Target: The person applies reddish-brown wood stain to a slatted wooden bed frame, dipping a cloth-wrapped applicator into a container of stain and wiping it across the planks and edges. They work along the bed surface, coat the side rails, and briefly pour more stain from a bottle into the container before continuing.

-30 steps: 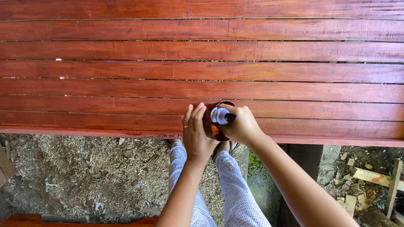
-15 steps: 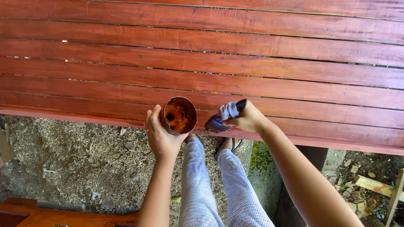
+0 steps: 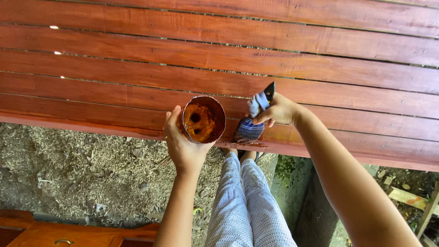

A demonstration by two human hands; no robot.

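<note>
Over the near edge of the red-brown slatted wooden surface (image 3: 137,87), both hands work close together. The left hand (image 3: 183,144) is curled around a small round tin (image 3: 203,119), fingers and thumb wrapping its wall from below and from the left, so the open mouth tips toward the camera. The inside of the tin is coated orange-brown, with a few darker patches near the bottom; no label shows on it from this angle. The right hand (image 3: 279,110) is closed on a brush (image 3: 251,123), pinching its handle, which is wrapped in a pale cloth with a dark tip sticking up past the fingers. The dark blue-grey bristle head points down and left, resting against the lowest plank just right of the tin, where a wet, darker streak lies along the wood. Below the hands are the person's legs in light dotted trousers (image 3: 247,201), standing on ground strewn with wood chips (image 3: 77,174). An orange-brown wooden piece with a metal handle (image 3: 64,235) sits at the bottom left corner.
</note>
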